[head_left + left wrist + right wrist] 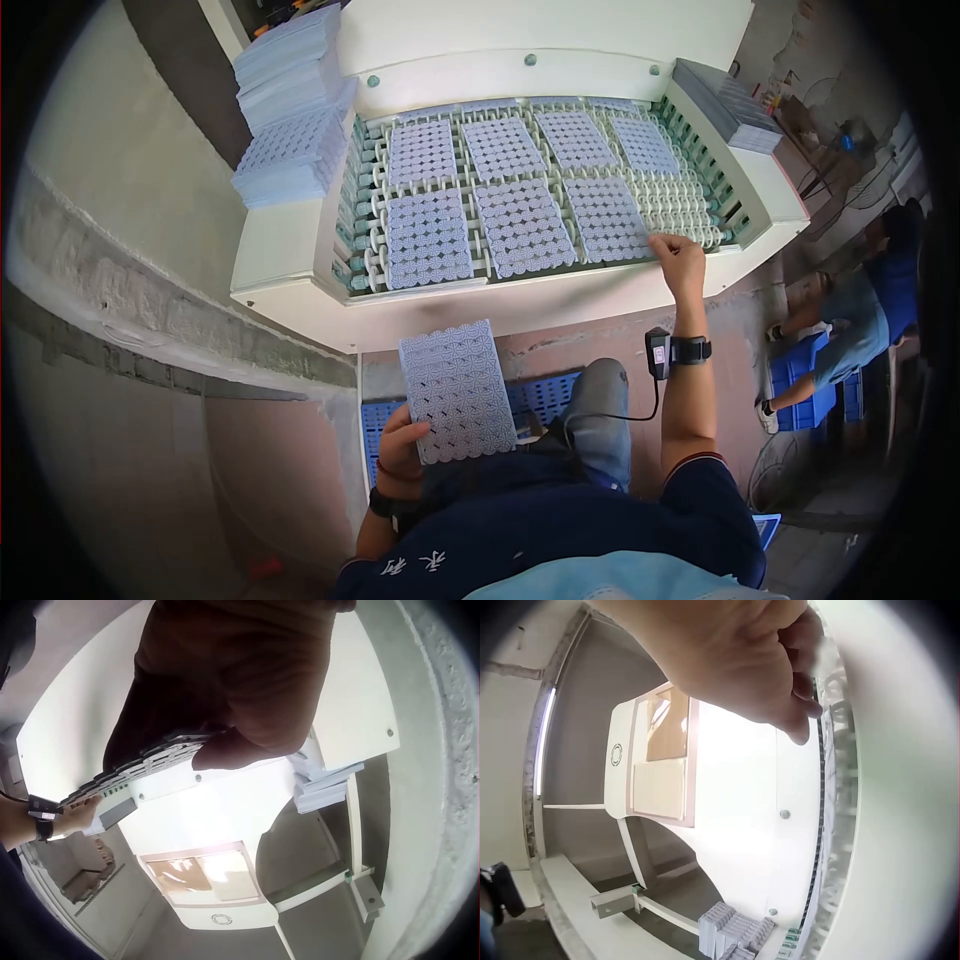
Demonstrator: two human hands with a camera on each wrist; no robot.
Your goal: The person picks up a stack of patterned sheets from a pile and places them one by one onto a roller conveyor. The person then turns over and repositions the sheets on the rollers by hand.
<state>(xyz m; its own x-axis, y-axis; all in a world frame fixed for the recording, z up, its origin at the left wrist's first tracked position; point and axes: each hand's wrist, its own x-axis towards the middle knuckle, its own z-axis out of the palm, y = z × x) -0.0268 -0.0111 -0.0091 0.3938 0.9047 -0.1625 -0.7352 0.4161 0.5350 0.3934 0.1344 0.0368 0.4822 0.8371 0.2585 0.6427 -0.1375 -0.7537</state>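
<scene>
My left hand grips a pale blue circuit board panel by its lower left edge, thumb on top. It is patterned with rows of small round units and is tilted up in front of my body. In the left wrist view the panel appears edge-on below the thumb. At the front of the roller conveyor, my right hand pinches the right edge of another circuit board panel, which lies on the rollers. Several similar panels lie beside and behind it in two rows.
A tall stack of panels stands on the machine's left side. Grey racks or panels lie on its right shoulder. Blue crates sit below me. Another person is at the right beside a blue bin.
</scene>
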